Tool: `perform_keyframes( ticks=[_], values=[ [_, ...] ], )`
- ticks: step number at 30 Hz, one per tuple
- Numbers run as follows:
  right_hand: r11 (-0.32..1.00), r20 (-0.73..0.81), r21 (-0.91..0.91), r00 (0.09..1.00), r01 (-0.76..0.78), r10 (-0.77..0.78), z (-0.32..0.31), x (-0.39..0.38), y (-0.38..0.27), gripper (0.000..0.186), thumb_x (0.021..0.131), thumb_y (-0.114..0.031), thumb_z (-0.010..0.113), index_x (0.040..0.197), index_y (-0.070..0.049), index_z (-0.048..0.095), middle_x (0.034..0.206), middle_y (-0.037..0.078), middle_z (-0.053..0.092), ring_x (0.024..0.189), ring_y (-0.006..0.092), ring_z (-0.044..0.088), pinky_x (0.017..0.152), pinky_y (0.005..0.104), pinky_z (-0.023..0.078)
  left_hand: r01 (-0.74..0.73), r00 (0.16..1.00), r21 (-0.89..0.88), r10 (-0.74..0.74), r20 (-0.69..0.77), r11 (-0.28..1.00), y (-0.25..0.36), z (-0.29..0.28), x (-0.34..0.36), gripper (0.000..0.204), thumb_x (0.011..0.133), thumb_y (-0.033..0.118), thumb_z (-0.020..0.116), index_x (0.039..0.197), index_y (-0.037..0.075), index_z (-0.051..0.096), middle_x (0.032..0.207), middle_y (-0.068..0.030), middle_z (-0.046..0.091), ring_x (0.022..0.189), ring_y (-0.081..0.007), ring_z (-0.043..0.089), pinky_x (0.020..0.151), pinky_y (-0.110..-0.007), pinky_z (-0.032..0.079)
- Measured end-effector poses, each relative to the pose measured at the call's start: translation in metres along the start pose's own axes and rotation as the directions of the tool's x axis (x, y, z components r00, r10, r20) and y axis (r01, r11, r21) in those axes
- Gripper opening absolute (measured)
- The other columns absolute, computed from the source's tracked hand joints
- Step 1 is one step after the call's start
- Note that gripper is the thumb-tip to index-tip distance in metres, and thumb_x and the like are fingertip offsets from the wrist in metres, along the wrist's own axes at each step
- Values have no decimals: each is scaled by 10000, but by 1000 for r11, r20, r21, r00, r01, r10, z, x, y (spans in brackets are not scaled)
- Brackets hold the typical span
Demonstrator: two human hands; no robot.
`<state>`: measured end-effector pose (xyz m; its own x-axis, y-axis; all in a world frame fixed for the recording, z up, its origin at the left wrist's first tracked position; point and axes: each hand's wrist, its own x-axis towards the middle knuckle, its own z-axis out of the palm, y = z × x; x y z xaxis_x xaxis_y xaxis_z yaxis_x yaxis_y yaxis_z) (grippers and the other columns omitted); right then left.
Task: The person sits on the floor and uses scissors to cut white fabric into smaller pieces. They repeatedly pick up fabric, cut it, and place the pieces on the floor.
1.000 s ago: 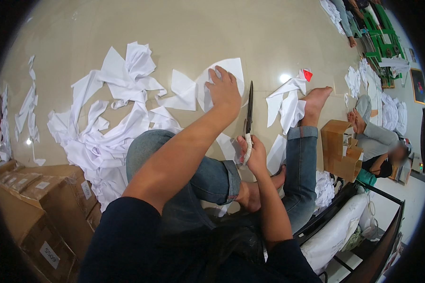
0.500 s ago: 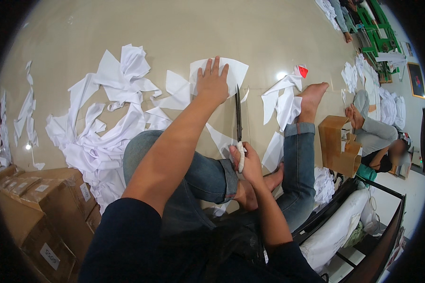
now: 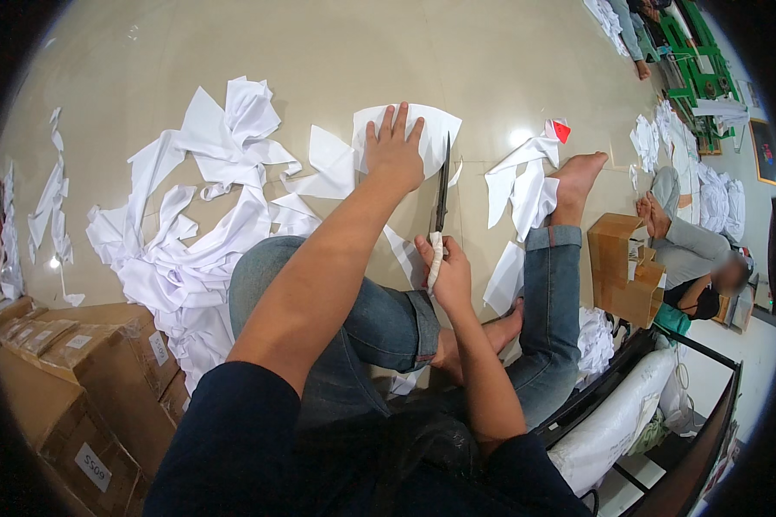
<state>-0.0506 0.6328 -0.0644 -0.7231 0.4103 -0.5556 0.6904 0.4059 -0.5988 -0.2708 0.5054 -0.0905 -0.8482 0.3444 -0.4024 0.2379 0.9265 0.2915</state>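
My left hand lies flat with fingers spread on a white fan-shaped piece of cloth on the floor. Wrapped round the pale, cloth-bound handle of a pair of long dark scissors are the fingers of my right hand. The blades point away from me and their tip overlaps the right part of the piece. Whether they pass over or under it is hard to see. Just right of the blades lies a thin white sliver, and left of the piece a loose white cloth scrap.
A heap of white cloth spreads to my left, beside stacked cardboard boxes. More white scraps lie near my bare foot. An opened carton and a seated person are at the right, with a green metal frame farther off.
My right hand has moved forward with the scissors, so the blades reach farther over the white piece. My left hand stays flat on it. The whole view has shifted slightly.
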Motion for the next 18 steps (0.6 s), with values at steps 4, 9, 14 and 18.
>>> perform_keyframes(
  ticks=[4, 9, 14, 18],
  values=[
    [999, -5, 32, 1000, 0, 0, 1, 2, 0, 788, 1008, -712, 848, 1277, 27, 787, 987, 201, 831, 898, 296, 806, 847, 442, 612, 3, 1000, 11, -4, 6, 1000, 3, 1, 0, 1232, 1006, 548, 881, 1928, 268, 113, 2009, -108, -79, 1852, -344, -56, 1477, -629, 114],
    [993, 50, 117, 999, 2, -8, -8, 4, 4, 703, 1006, -645, 897, 1216, 15, 779, 828, 112, 749, 713, 197, 737, 627, 394, 560, 3, 1000, 27, -3, 12, 1000, 2, 1, 0, 1241, 997, 556, 882, 1928, 269, 114, 2010, -105, -77, 1853, -341, -50, 1475, -629, 125],
    [963, 145, 267, 989, -15, -25, -26, 9, 1, 698, 1012, -625, 912, 1241, 13, 746, 698, -14, 604, 538, 111, 577, 502, 307, 475, 13, 1000, 43, -13, -2, 999, 1, 2, 0, 1248, 990, 556, 887, 1928, 270, 115, 2011, -106, -66, 1854, -342, -36, 1475, -628, 130],
    [978, 146, 205, 987, 37, -68, -36, 25, -1, 709, 1010, -631, 909, 1251, 15, 743, 699, -8, 609, 540, 110, 580, 505, 316, 479, -2, 1000, 35, 2, 4, 999, 1, 1, 0, 1259, 986, 550, 895, 1928, 268, 109, 2010, -110, -72, 1853, -347, -37, 1474, -628, 129]
  ],
)
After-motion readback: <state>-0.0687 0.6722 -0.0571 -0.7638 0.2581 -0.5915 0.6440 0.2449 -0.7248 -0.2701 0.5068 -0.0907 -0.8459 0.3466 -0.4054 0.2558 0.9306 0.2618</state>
